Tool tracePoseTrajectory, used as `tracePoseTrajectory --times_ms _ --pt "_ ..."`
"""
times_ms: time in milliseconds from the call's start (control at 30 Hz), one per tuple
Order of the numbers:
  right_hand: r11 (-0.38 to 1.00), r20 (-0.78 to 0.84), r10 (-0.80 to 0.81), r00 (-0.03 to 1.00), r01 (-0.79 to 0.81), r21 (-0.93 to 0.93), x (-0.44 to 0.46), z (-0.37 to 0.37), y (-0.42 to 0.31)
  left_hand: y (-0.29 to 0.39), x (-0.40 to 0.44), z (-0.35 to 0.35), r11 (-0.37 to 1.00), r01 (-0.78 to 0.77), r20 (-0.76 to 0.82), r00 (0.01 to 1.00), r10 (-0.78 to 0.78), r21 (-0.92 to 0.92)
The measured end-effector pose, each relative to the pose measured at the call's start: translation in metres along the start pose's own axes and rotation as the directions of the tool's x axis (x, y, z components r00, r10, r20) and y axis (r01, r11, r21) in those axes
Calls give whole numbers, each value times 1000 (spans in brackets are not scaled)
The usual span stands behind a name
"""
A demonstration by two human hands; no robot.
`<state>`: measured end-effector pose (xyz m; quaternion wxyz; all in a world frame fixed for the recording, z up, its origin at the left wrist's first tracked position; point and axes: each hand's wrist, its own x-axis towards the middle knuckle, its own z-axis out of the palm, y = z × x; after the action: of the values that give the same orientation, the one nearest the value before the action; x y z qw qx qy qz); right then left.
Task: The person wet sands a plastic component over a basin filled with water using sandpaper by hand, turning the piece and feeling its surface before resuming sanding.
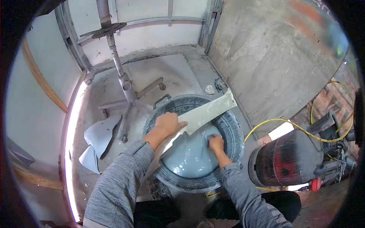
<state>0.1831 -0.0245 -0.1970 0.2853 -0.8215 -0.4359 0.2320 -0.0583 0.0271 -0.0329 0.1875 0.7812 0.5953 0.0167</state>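
A round dark tub [234, 159] holds cloudy grey-blue liquid [190, 157]. Across its top lies a long pale panel [207, 113], tilted up toward the right. My left hand [166, 126] grips the panel's near edge, with the thumb stretched along its surface. Over the right part of the liquid is my right hand [216, 144], its fingers curled together; whatever they may hold is too small to make out.
A wheeled metal stand [127, 89] rises behind the tub at the left. Pale curved pieces [100, 133] lie on the floor at left. A dark compressor tank [287, 157] with a yellow hose [266, 122] sits at right, below a large leaning board [266, 64].
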Motion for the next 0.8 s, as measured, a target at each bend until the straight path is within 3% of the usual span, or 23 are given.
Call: tracePoseTrajectory --times_ms 67,133,200,233,267,300,367,433,500,567,600,633,700,800 --pt "994 6 -12 1000 12 -104 19 40 56 -1 2 3 1000 10 -3 1000 -10 -1" --pt "935 192 344 919 -317 -158 32 59 89 -6 6 7 1000 -7 21 1000 7 -6" --pt "951 253 292 922 -252 -179 59 99 157 -8 6 10 999 -27 -15 1000 27 -18" --pt "963 311 240 920 -184 -197 56 99 158 -11 5 14 998 -47 -46 998 46 -34" --pt "903 395 384 835 -429 27 61 96 157 -16 9 20 998 -53 -38 998 51 -44" --pt "704 498 466 731 -648 292 47 68 113 -15 5 19 998 -55 -36 998 53 -40" --pt "538 560 410 720 -687 488 24 19 35 -10 -8 15 989 -144 21 989 143 31" --pt "723 417 198 887 -420 549 11 -23 -29 -9 -17 23 986 -141 15 990 140 91" --pt "969 292 -55 955 -20 248 -2 -67 -89 -14 -19 33 968 -189 53 982 183 165" --pt "945 240 -232 943 160 284 3 -75 -112 -9 -18 35 979 -168 89 983 158 112" --pt "900 213 -434 875 410 151 -1 -87 -125 -9 -18 41 981 -186 118 977 178 58" --pt "898 209 -439 874 416 144 -1 -92 -129 -10 -18 45 979 -202 141 970 199 5" --pt "728 266 -680 684 673 130 0 -100 -131 -5 -24 51 965 -260 118 960 254 33" --pt "636 321 -753 575 761 127 2 -107 -110 17 -31 59 963 -267 262 927 268 -39"
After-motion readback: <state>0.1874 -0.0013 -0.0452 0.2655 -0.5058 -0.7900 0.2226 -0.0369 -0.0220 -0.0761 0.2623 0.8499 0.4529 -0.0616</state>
